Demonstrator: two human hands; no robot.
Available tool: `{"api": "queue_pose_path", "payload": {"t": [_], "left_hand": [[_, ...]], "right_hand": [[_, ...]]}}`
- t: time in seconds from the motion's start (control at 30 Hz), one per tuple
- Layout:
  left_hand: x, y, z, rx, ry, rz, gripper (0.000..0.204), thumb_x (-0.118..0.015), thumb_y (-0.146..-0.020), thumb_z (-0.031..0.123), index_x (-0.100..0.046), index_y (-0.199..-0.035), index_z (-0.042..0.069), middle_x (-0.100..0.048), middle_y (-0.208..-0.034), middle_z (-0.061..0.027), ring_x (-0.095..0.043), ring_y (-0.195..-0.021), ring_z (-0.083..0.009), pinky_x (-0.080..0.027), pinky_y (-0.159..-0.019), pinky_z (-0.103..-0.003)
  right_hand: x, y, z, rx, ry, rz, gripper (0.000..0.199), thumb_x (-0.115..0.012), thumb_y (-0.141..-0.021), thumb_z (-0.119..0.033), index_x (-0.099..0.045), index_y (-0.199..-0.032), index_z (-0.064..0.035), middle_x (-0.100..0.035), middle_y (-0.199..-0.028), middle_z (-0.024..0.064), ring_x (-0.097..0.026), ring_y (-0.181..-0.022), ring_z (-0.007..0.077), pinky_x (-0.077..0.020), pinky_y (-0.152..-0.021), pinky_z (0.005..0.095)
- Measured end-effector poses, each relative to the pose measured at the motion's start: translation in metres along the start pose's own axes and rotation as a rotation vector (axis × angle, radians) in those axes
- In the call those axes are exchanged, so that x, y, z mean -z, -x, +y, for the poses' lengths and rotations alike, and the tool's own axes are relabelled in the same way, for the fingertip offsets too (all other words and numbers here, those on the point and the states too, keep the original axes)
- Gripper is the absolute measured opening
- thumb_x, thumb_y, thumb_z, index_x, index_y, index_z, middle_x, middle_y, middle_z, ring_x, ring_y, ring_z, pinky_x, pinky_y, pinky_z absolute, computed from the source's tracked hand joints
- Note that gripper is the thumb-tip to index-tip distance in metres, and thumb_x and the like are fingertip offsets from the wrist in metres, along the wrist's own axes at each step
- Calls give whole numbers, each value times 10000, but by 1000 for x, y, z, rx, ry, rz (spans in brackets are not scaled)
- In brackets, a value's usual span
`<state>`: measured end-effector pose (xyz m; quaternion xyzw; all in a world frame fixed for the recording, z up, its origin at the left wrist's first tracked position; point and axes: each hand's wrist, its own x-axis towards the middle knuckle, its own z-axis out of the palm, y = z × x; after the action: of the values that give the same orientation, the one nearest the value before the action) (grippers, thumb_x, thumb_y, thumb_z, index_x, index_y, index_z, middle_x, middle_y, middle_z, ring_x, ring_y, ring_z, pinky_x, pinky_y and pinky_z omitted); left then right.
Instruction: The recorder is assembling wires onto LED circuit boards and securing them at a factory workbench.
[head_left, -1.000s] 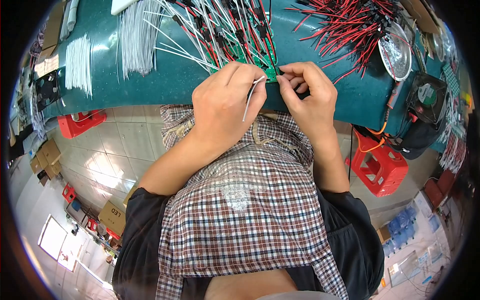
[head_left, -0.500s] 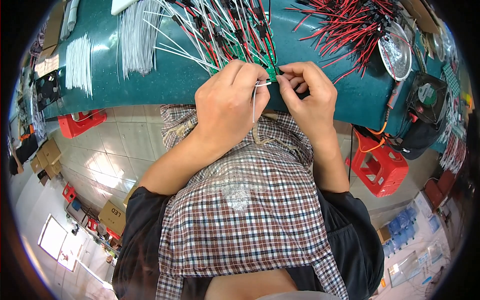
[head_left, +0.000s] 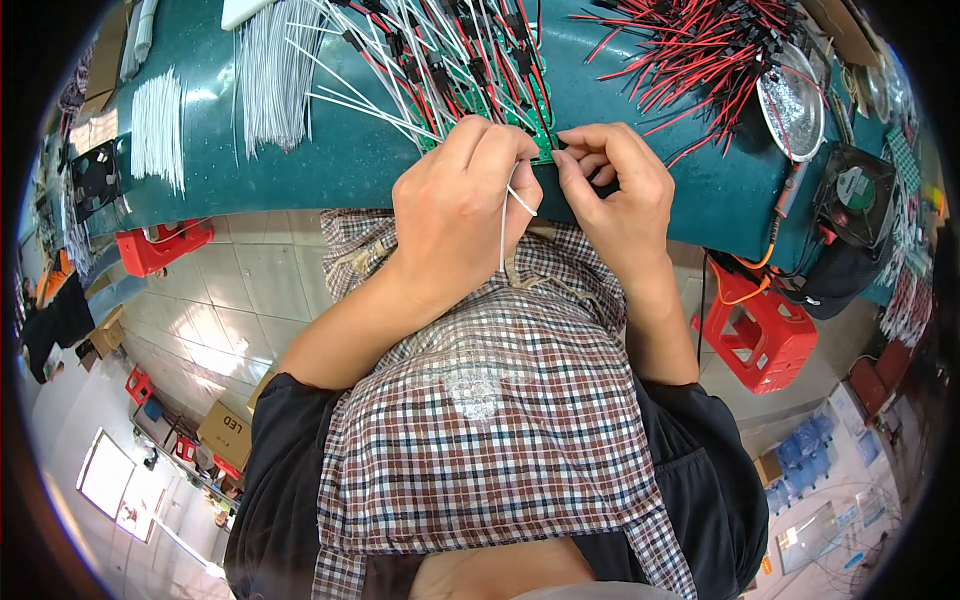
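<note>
My left hand (head_left: 462, 195) is closed in a pinch on a thin white wire (head_left: 503, 235), whose ends stick out below and beside the fingers. It rests against the near edge of the green circuit boards (head_left: 545, 120). Just across, my right hand (head_left: 625, 190) pinches at the right corner of the same boards, by a short dark piece too small to make out. Black connectors with red and black leads (head_left: 440, 75) and more white wires (head_left: 370, 108) lie over the boards. My fingers hide the spot where the held wire meets the board.
Bundles of white wires (head_left: 275, 90) and a shorter bunch (head_left: 158, 130) lie at left on the green table (head_left: 225, 190). Red-black leads (head_left: 690, 60) pile up at right, beside a metal dish (head_left: 790, 105), a soldering iron (head_left: 788, 190) and a black fan (head_left: 855, 190). A red stool (head_left: 755, 335) stands below.
The white wire at my left hand has swung downward, its short end now pointing lower right. My right hand has stayed put. At far left, a dark sleeved shape has shifted inward.
</note>
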<state>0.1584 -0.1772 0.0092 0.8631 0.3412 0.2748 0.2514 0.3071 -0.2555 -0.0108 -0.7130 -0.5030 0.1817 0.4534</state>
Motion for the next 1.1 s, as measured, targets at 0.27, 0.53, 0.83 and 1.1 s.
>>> {"api": "queue_pose_path", "payload": {"t": [0.27, 0.53, 0.83, 1.1], "left_hand": [[4, -1, -1, 5, 29, -39, 195, -749, -764, 58, -626, -909, 101, -628, -785, -38, -655, -661, -209, -507, -557, -324], [7, -3, 4, 172, 149, -92, 162, -785, -818, 72, -660, -916, 46, -711, -821, -52, -708, -662, -154, -547, -560, -278], [16, -4, 5, 248, 165, -163, 209, -782, -842, 51, -696, -1023, -7, -740, -852, -98, -738, -730, -142, -591, -601, -262], [38, -7, 10, 134, 209, -103, 122, -748, -837, 100, -700, -944, 69, -717, -882, -90, -713, -739, -222, -568, -640, -326]], "right_hand": [[-1, 1, -1, -7, 0, -7, 203, -767, -750, 13, -684, -925, -49, -657, -783, 36, -625, -610, 133, -480, -529, 275], [-1, 0, -2, 1, -1, -6, 206, -766, -755, 15, -685, -934, -48, -656, -783, 38, -622, -612, 134, -478, -536, 269], [-1, 1, -8, -62, 14, -29, 264, -829, -729, -50, -680, -947, -33, -679, -803, 48, -633, -631, 133, -495, -564, 268], [-8, -6, -12, -151, 48, -44, 281, -862, -723, -82, -663, -914, -28, -662, -757, 54, -628, -611, 140, -510, -568, 278]]}}
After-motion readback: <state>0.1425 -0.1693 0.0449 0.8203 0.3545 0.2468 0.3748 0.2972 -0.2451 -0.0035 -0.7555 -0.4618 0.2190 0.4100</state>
